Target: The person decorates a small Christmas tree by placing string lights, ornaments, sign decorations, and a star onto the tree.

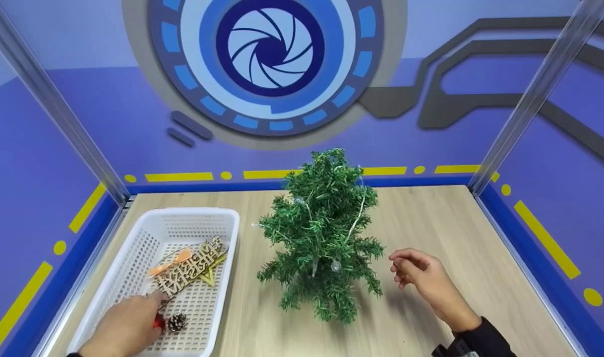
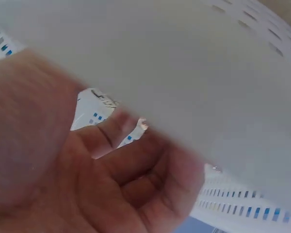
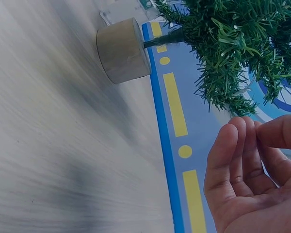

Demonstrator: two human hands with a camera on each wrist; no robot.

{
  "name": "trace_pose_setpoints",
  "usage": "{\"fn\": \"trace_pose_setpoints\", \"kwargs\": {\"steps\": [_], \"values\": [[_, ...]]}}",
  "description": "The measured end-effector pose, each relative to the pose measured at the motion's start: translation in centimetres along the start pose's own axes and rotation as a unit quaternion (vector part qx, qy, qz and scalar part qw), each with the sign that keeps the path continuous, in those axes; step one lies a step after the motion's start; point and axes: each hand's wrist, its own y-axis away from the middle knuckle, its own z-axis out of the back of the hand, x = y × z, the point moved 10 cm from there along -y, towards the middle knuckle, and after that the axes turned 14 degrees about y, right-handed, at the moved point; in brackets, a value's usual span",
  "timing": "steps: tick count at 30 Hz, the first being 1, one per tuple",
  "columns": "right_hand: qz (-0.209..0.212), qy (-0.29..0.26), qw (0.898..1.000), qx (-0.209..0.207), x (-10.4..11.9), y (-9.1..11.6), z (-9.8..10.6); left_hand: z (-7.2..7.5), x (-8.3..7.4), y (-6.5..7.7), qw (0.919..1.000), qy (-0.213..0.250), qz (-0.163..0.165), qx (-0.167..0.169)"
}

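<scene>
My left hand (image 1: 126, 325) reaches down into the white basket (image 1: 235, 258), beside a red ornament (image 1: 159, 321) and a small pine cone (image 1: 177, 323). Its fingers bend inward in the left wrist view, where a blurred white surface (image 2: 160, 63) hides the fingertips; I cannot tell whether they grip anything. A wooden cut-out lettering piece (image 1: 190, 270) lies just beyond the fingers. On the right, my right hand (image 1: 421, 272) hovers beside the small green Christmas tree (image 1: 322, 233), fingers loosely bent and nothing held. The tree's round wooden base (image 3: 123, 51) shows in the right wrist view.
An orange piece (image 1: 183, 255) and a yellow-green star-shaped piece (image 1: 209, 274) also lie in the basket. A string of lights (image 1: 359, 213) winds over the tree. Blue-purple panels (image 1: 545, 198) and metal posts wall in the wooden table (image 1: 431, 223).
</scene>
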Motion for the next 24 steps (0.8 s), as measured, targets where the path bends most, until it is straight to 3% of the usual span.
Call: {"fn": "trace_pose_setpoints", "kwargs": {"steps": [5, 9, 15, 24], "values": [[0.000, 0.000, 1.000, -0.002, -0.1, 0.0, 0.0, 0.7, -0.2, 1.0, 0.9994, 0.002, 0.021, 0.028], [-0.003, 0.004, 1.000, -0.007, -0.2, 0.1, 0.2, 1.5, -0.9, 1.6, 0.9993, 0.006, 0.019, 0.031], [0.001, 0.005, 1.000, -0.004, -0.1, 0.1, 0.2, 2.0, -1.7, 2.1, 0.9998, 0.010, -0.002, 0.019], [0.011, -0.001, 1.000, 0.005, -0.1, 0.2, -0.1, 2.7, -2.2, 2.7, 0.9990, -0.023, -0.037, 0.004]]}}
